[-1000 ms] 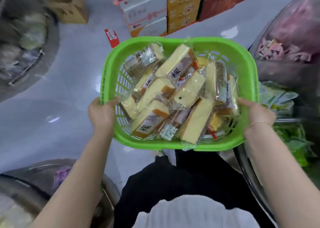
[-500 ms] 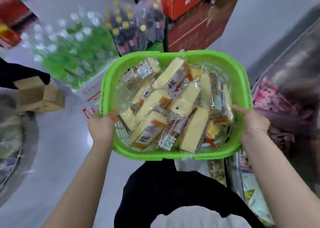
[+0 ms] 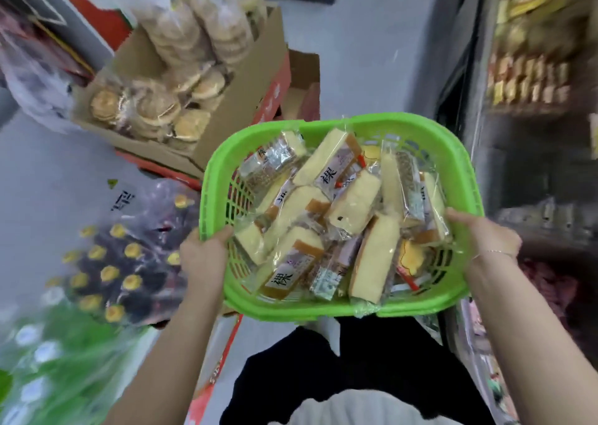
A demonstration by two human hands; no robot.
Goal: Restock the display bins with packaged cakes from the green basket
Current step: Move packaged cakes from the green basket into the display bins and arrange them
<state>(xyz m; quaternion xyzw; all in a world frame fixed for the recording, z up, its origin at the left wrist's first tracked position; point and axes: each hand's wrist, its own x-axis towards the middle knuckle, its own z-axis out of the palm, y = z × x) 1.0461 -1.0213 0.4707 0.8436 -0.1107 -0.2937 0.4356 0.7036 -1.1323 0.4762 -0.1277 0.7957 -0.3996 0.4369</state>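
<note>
We carry the green basket (image 3: 459, 165) of packaged cakes (image 3: 352, 203) above the floor, left hand (image 3: 202, 256) clamped on its left rim, right hand (image 3: 485, 237) on its right (thumbs inside). A cardboard box (image 3: 239, 101) stands just beyond the far-left corner; shelves (image 3: 534, 107) crowd the right; grey floor (image 3: 372, 52) opens ahead.

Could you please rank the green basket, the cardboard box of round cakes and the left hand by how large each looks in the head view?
1. green basket, largest in the frame.
2. cardboard box of round cakes, a little less; it stands farther from the camera, so its true size relative to the basket is unsure.
3. left hand, clearly smallest.
</note>
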